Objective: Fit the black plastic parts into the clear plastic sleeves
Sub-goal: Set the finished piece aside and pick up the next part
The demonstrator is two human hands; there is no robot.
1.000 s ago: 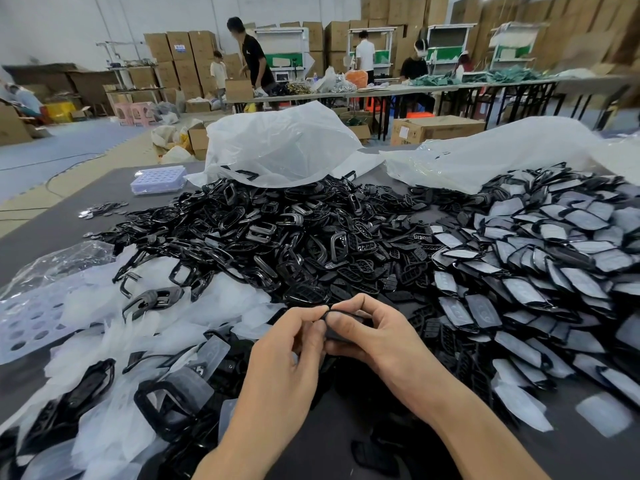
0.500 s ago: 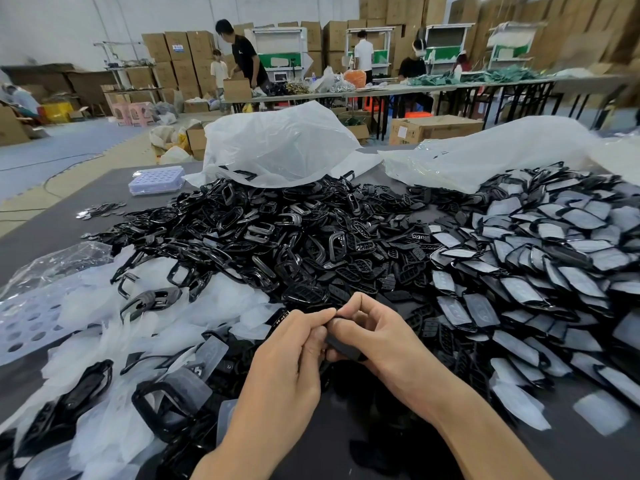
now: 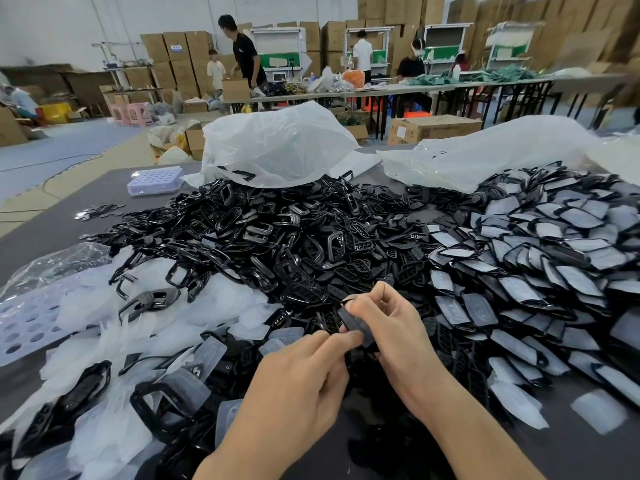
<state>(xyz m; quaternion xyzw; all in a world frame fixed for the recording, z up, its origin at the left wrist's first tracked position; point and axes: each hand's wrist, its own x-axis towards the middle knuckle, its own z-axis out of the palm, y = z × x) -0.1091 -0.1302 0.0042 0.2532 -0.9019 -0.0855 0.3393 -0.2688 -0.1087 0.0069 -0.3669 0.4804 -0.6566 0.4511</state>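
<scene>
Left hand [image 3: 298,386] and right hand [image 3: 391,323] pinch black part [image 3: 354,322]; dark table [image 3: 575,457]; stacked cartons [image 3: 176,46].

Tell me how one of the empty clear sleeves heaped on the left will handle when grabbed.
The clear sleeves look floppy: they lie crumpled and draped over each other. They are probably very light, being thin translucent film. They are likely slippery too, so pushing the heap may make it slide.
</scene>
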